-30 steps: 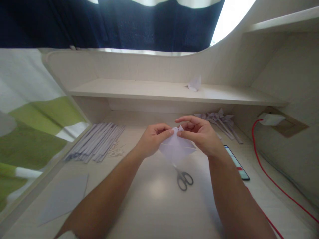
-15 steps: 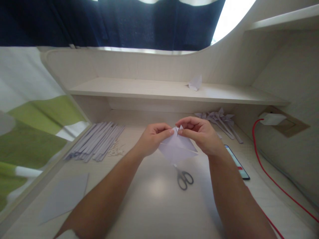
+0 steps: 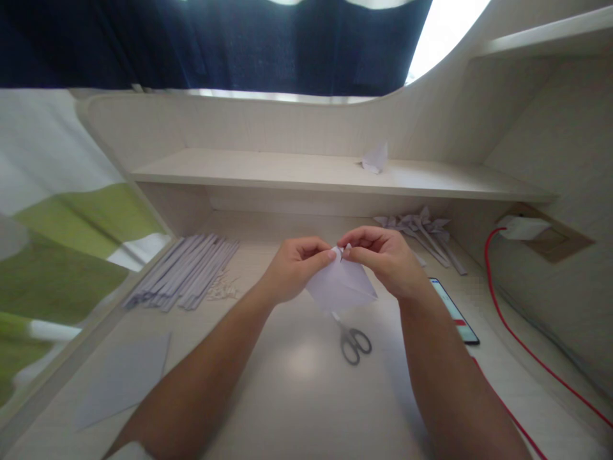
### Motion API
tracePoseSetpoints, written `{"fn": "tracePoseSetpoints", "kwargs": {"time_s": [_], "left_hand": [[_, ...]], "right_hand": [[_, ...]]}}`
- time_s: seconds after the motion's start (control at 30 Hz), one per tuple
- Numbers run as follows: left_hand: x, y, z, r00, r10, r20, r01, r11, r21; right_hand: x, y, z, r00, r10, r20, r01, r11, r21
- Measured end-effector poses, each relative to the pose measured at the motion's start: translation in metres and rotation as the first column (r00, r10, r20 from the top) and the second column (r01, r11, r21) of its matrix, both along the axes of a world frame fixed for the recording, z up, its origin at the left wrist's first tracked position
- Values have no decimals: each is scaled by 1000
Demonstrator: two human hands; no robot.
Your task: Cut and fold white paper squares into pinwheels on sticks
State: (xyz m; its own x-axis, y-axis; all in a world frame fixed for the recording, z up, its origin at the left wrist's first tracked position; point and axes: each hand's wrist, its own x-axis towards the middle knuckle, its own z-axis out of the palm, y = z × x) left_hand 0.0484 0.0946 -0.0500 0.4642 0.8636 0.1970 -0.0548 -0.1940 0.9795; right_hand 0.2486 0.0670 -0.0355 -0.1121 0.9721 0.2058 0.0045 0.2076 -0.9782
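A folded white sheet of paper (image 3: pixel 341 286) hangs above the desk between my two hands. My left hand (image 3: pixel 302 265) pinches its upper left edge between thumb and fingers. At the top right corner, my right hand (image 3: pixel 378 255) is closed on a small pointed flap of the same paper. A dark line shows at that flap, too small to tell whether it is a slit or a shadow. Just below the paper lie scissors (image 3: pixel 355 345) with dark handles, their blade tips partly covered by it.
Rolled paper sticks (image 3: pixel 184 271) lie at the left beside small pale pieces (image 3: pixel 224 286). White sheets (image 3: pixel 124 380) lie nearer. Paper flowers on stems (image 3: pixel 426 230) and a phone (image 3: pixel 457 313) are at the right, near a red cable (image 3: pixel 502 306). Folded paper (image 3: pixel 375 158) stands on the shelf (image 3: pixel 268 167).
The lower layers of the paper have come together, so the gap at its right side has narrowed. The pointed flap at my right fingers looks lower. Both hands stay nearly in place.
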Motion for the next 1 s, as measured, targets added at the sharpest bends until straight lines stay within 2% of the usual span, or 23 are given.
{"fn": "tracePoseSetpoints", "kwargs": {"time_s": [0.23, 0.43, 0.57, 0.7, 0.8, 0.9, 1.0], "left_hand": [[-1, -2, 1, 999, 3, -34, -2, 1000, 18], [-1, 1, -3, 998, 32, -58, -30, 999, 45], [-4, 5, -2, 990, 34, -134, -27, 998, 51], [-8, 9, -3, 963, -45, -267, 45, 999, -8], [-8, 10, -5, 947, -101, -304, 88, 995, -56], [-7, 9, -5, 950, -108, -294, 91, 993, -69], [-6, 9, -4, 961, -65, -270, 48, 997, -68]], "right_hand": [[2, 1, 1, 999, -36, 28, 36, 999, -8], [3, 4, -1, 999, -13, 41, 13, 1000, 5], [3, 5, -2, 999, -21, 42, 21, 1000, -3], [4, 6, -3, 998, -54, 40, 53, 998, 13], [4, 7, -3, 995, -75, 62, 73, 997, 22], [3, 8, -4, 993, -101, 68, 100, 995, 25], [3, 10, -4, 992, -119, 29, 118, 992, 35]]}}
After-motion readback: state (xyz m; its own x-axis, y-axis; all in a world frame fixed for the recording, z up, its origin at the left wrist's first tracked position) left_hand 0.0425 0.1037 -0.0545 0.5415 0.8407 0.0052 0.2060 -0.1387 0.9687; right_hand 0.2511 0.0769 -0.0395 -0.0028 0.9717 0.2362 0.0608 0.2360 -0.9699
